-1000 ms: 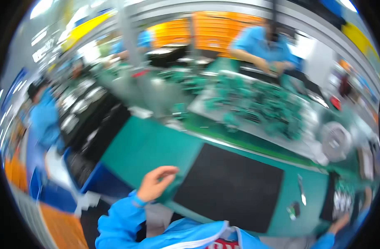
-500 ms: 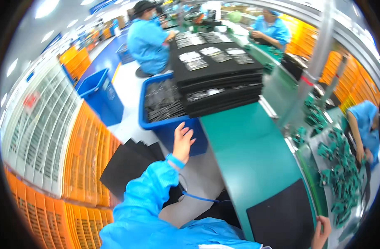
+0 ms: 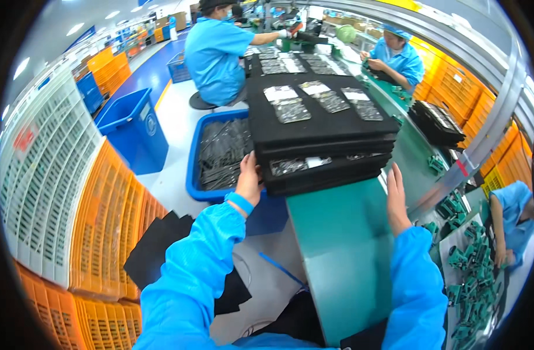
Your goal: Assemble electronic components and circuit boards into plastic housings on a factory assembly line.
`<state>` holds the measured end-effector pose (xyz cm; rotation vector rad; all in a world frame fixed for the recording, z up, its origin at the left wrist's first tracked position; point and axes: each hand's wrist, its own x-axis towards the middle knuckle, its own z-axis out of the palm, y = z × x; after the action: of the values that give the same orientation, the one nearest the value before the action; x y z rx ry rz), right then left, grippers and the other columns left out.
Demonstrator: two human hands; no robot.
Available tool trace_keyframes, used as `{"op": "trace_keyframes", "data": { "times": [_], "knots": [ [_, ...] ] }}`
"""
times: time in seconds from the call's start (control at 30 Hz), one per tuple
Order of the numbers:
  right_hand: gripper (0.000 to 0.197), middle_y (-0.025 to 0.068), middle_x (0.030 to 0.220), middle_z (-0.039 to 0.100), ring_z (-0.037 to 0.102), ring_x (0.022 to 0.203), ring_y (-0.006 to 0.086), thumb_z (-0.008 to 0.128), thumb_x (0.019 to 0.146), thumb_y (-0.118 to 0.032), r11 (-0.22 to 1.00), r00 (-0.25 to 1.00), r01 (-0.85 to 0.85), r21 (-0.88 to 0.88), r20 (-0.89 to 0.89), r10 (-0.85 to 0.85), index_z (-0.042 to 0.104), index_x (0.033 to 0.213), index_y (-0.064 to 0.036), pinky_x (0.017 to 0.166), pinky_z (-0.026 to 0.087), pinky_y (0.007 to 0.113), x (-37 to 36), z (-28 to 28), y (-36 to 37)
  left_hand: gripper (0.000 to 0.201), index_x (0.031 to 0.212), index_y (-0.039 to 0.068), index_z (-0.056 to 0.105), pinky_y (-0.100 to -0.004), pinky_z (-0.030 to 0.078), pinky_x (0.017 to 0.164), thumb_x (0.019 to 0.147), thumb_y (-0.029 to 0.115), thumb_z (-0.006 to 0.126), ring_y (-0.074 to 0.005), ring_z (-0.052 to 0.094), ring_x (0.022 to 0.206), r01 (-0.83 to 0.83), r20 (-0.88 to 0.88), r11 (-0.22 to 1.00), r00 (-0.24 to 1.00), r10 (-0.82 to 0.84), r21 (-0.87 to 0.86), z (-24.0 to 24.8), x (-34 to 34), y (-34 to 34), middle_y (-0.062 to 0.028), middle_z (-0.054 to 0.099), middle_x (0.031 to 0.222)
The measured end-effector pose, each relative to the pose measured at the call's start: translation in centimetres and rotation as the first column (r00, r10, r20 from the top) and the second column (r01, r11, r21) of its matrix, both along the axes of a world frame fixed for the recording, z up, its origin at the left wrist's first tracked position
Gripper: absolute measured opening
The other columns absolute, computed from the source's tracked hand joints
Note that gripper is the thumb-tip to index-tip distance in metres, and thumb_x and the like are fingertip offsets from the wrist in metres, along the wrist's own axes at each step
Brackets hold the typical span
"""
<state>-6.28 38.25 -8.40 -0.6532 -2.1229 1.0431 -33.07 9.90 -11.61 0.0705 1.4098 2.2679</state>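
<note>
Several black sheets [image 3: 325, 130] stacked, silvery packets [image 3: 292, 109] atop

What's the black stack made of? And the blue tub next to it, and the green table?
Black stack: maybe foam sheets, because the layers look thick and dull.
Blue tub: probably plastic, with a smooth, rounded rim.
Green table: its top could be rubber or vinyl, smooth with a soft shine.

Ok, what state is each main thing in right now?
Left hand, at black stack's near-left corner; contact unclear
Right hand, open, beside stack's right side
Black stack, layered, bearing flat packets
Nearest blue bin, uncovered, holding dark strips
Black sheets, overlapping
Orange crates, stacked
Green tabletop, partly covered
</note>
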Motion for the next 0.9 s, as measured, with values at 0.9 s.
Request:
{"op": "trace_keyframes", "data": {
  "times": [0.9],
  "knots": [
    [0.076, 0.0052, 0.164, 0.03, 0.025, 0.15, 0.021, 0.036, 0.103, -0.06, 0.79, 0.953, -0.081, -0.608, -0.279, -0.117, 0.029, 0.158, -0.0086, 0.123, 0.014, 0.037, 7.8, -1.4, -4.1, 0.035, 0.12, 0.004, 0.064, -0.0401, 0.058, 0.088, 0.104, 0.03, 0.049, -0.0248, 0.071, 0.099, 0.192, 0.058, 0.976, 0.978, -0.198, 0.106, 0.8, 12.4, -8.5, -0.011, 0.071, 0.116]
  ]
}}
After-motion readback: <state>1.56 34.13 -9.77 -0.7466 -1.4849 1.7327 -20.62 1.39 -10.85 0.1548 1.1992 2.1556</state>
